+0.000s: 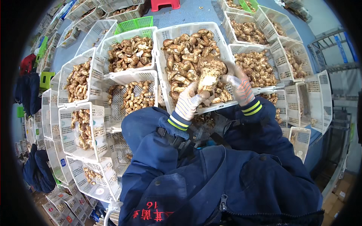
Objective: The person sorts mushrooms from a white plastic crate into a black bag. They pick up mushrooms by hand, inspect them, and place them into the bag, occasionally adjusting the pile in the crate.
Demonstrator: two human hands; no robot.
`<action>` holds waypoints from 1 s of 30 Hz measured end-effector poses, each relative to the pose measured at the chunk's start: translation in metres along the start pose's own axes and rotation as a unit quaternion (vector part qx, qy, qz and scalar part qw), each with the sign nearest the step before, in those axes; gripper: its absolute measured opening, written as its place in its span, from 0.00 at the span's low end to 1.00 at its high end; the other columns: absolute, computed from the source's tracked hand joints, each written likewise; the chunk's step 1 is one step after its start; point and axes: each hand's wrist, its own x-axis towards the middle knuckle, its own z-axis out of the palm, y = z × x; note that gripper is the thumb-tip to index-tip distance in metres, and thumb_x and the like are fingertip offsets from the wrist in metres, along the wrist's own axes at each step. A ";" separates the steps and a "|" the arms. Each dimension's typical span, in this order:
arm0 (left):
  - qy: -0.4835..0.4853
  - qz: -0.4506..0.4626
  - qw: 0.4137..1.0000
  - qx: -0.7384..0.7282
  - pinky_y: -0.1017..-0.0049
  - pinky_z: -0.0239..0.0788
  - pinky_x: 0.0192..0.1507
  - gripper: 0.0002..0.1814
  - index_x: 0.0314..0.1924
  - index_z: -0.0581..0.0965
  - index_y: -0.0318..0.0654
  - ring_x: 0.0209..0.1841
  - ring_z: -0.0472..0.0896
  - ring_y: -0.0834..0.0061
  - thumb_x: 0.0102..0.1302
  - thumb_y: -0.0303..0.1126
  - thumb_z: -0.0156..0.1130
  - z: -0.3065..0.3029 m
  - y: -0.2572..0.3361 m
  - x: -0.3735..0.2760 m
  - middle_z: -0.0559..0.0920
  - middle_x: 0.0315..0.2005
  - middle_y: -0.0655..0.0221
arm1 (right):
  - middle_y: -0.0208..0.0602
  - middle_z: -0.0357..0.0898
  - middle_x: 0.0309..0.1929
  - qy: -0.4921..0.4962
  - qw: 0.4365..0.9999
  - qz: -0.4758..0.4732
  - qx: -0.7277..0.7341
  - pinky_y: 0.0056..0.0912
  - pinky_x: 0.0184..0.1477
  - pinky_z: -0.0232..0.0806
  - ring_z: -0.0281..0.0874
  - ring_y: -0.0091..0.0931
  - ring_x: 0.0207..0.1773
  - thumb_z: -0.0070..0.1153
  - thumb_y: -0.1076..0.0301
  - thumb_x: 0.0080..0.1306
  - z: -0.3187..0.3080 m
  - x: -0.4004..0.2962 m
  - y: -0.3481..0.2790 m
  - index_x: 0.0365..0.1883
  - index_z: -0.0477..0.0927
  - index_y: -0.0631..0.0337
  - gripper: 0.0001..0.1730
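Note:
Both my hands hold one large brown mushroom [211, 70] with a pale, thick stem, over a white perforated plastic crate [190, 27] of mixed mushrooms [181, 60]. My left hand [189, 101], in a striped fingerless-looking glove, grips the stem from the lower left. My right hand [239, 83], gloved in a similar striped knit, holds the mushroom from the right; some of its fingers are hidden behind the cap. The mushrooms in the crate are curved, brown and cream, and vary in size.
Crates of sorted mushrooms flank me: one at upper left [128, 53], a sparser one [133, 96] below it, and one at right [256, 67]. A red stool [165, 4] stands beyond. Two people in dark clothing [28, 90] are at far left. Metal racking [333, 48] stands right.

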 end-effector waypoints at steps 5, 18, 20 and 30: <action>0.010 0.055 0.995 0.078 0.80 0.71 0.45 0.30 0.62 0.66 0.28 0.43 0.78 0.80 0.61 0.30 0.64 0.016 -0.003 -0.003 0.79 0.45 0.67 | 0.37 0.75 0.51 0.038 0.926 0.211 0.312 0.27 0.57 0.63 0.71 0.26 0.55 0.55 0.63 0.66 0.009 -0.047 0.013 0.57 0.69 0.71 0.26; 0.101 0.121 0.961 0.226 0.79 0.69 0.48 0.36 0.63 0.62 0.20 0.46 0.76 0.77 0.58 0.26 0.67 0.010 -0.020 -0.003 0.77 0.50 0.57 | 0.50 0.80 0.39 -0.036 0.944 0.041 -0.326 0.39 0.46 0.69 0.78 0.42 0.43 0.54 0.55 0.64 0.008 -0.038 -0.009 0.46 0.79 0.64 0.21; 0.098 0.108 0.977 0.154 0.80 0.72 0.42 0.33 0.62 0.64 0.22 0.39 0.78 0.80 0.59 0.26 0.65 0.006 -0.021 -0.004 0.79 0.46 0.60 | 0.51 0.80 0.39 -0.039 0.941 -0.016 -0.336 0.39 0.46 0.69 0.78 0.43 0.43 0.56 0.57 0.62 0.000 -0.042 -0.014 0.45 0.79 0.65 0.21; 0.097 0.085 0.992 0.011 0.76 0.75 0.40 0.21 0.55 0.70 0.30 0.39 0.81 0.70 0.64 0.30 0.60 0.017 0.008 -0.005 0.80 0.39 0.62 | 0.40 0.73 0.54 -0.380 0.703 0.001 -0.601 0.40 0.60 0.62 0.69 0.41 0.57 0.53 0.68 0.55 -0.019 -0.074 0.020 0.57 0.73 0.55 0.27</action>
